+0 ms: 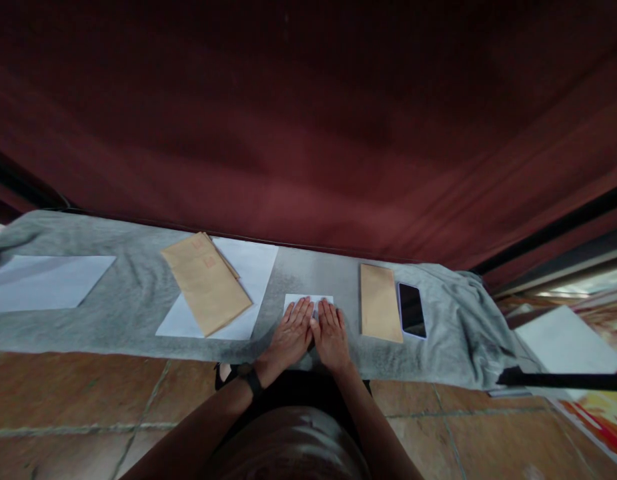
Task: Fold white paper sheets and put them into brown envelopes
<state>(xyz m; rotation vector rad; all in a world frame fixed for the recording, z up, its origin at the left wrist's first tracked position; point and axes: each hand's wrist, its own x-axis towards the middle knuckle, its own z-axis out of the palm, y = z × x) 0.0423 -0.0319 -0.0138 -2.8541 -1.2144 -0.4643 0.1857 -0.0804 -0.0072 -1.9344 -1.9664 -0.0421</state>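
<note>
A small white sheet of paper (pixel 308 298), perhaps folded, lies on the grey cloth in front of me. My left hand (pixel 294 328) rests flat on its left part, fingers stretched forward. Beside it, my right hand (pixel 331 333) presses flat on the right part, the two thumbs close together. Both hands hide most of the paper, and neither grips anything. Right of my hands is a brown envelope (pixel 381 303). To the left, brown envelopes (pixel 208 283) lie stacked askew over white paper sheets (pixel 255 267).
A smartphone (pixel 412 311) lies just right of the single envelope. More white paper (pixel 48 283) is at the far left of the grey cloth (pixel 133 293). A dark red wall or curtain (pixel 308 167) rises behind the surface. A black bar (pixel 563 380) juts in at right.
</note>
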